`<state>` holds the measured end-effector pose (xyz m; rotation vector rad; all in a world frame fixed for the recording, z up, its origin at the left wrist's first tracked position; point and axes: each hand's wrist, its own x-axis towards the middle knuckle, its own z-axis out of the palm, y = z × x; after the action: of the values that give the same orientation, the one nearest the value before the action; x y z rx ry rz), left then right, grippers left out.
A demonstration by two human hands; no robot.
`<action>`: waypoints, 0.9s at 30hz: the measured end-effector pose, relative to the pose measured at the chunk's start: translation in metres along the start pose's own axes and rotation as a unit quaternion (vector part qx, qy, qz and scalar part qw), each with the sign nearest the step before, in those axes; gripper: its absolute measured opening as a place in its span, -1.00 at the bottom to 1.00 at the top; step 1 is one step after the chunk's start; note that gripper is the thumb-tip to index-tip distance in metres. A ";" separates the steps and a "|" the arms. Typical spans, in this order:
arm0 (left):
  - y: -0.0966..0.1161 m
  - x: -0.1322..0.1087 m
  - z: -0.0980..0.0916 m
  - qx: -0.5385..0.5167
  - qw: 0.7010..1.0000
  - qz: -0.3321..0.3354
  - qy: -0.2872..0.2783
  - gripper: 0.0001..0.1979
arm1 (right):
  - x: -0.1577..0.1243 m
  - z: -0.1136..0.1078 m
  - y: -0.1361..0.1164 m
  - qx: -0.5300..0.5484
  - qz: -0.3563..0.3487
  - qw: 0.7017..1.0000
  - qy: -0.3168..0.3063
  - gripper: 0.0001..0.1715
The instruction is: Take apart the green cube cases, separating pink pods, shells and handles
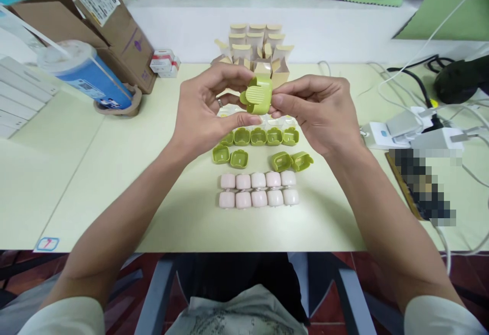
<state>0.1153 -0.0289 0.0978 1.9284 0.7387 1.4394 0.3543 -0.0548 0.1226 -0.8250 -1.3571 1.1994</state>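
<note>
A small green plastic case (259,95) with a ribbed face is raised above the table between my two hands. My left hand (208,103) grips it from the left, fingers above and thumb below. The fingertips of my right hand (319,108) pinch its right edge. Below it, several open green cases (258,136) stand in a row, and a few more, such as this green case (239,158), sit in front of them. Closer to me, pale pink and white rounded pieces (259,199) lie in two rows. Clear wrapping partly shows behind the green row.
Open cream cardboard boxes (263,44) stand at the back. On the left are a blue cup (95,77), a brown carton (126,44) and small red-white boxes (165,63). Chargers (405,126), cables and a blurred flat object (420,187) occupy the right.
</note>
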 end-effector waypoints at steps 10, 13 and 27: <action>0.013 -0.007 0.012 -0.009 0.997 -0.077 -0.020 -0.36 | -0.003 -0.003 -0.007 -0.020 0.013 0.998 -0.052 -0.70; 0.016 -0.007 0.017 0.012 0.994 -0.108 -0.024 -0.37 | -0.008 -0.006 -0.020 -0.062 -0.025 0.997 -0.044 -0.71; 0.031 -0.003 0.009 -0.075 0.973 -0.181 -0.122 -0.27 | -0.013 -0.004 -0.033 -0.166 -0.066 0.983 -0.048 -0.53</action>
<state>0.1254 -0.0527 0.1178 1.7086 0.7927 0.9873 0.3649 -0.0747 0.1498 -0.9020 -1.6944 0.9321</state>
